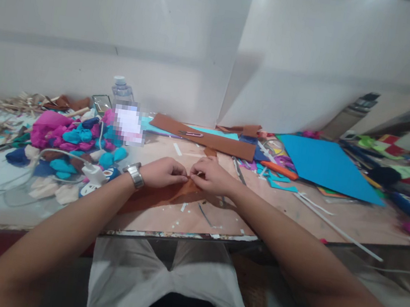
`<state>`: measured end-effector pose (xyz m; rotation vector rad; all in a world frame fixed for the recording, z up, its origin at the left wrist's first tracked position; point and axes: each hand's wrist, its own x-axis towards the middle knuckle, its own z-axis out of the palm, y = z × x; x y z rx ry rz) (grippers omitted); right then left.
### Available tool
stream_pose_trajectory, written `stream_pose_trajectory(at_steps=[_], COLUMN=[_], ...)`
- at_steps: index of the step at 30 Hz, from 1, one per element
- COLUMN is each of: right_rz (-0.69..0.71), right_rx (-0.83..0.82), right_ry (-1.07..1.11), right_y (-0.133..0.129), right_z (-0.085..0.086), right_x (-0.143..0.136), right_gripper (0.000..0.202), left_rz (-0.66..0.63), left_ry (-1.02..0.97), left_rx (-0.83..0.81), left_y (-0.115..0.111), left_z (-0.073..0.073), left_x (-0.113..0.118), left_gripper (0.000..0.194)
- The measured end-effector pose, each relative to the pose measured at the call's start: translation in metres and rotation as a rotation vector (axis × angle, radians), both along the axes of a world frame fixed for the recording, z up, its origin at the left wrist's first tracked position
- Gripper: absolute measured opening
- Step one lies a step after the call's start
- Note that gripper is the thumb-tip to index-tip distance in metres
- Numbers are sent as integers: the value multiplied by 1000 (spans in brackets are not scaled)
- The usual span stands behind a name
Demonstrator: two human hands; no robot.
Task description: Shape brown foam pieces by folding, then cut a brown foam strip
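Observation:
Both hands meet over a piece of brown sheet material point(166, 195), thin like foam or felt, which lies partly on the table and is partly covered by my left hand and forearm. My left hand point(164, 172), with a metal watch point(135, 175) at the wrist, pinches the sheet's upper edge with thumb and forefinger. Close beside it, my right hand point(212, 176) is closed in a pinch on the same edge. Whether something small sits between the fingertips is too fine to make out. Beyond the hands, a small pink cutter point(192, 134) rests on a long brown strip point(221, 144).
Pink and blue crumpled bundles point(74, 135) with a white charger point(94, 173) and cable lie left. A clear bottle point(122, 90) stands behind. At right are a blue sheet point(329, 166), an orange cutter point(279, 170) and a thin white stick point(339, 227). Scraps dot the table.

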<state>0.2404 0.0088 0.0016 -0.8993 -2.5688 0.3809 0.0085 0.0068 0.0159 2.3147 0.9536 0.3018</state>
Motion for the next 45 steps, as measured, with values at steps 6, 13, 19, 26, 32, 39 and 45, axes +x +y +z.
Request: stream_pose_trajectory(at_steps=[6,13,19,26,32,39,45], right_rz=[7,26,35,51,57,82,105], right_rx=[-14,29,30,54,69,99,138], right_ry=[10,33,80,113,163,178,205], right_y=[-1,-1,-1,0,2,4,7], right_z=[0,1,2,1,-2,-4,-7], right_x=[1,3,2,2,2,3,4], right_gripper=[15,13,10,10,17,17,17], left_rz=[3,-30,-51,-68,-33,-24,-7], left_ry=[25,-15,1,-9,22,15,11], left_rx=[-53,-63,-52,-133,-147,-224,-271], left_y=[1,1,2,3,5,8,6], left_z=[-1,1,1,4,2,-2,0], left_x=[-1,-1,-1,-3,-5,-9,-9], left_gripper=[44,47,43,30,20,19,18])
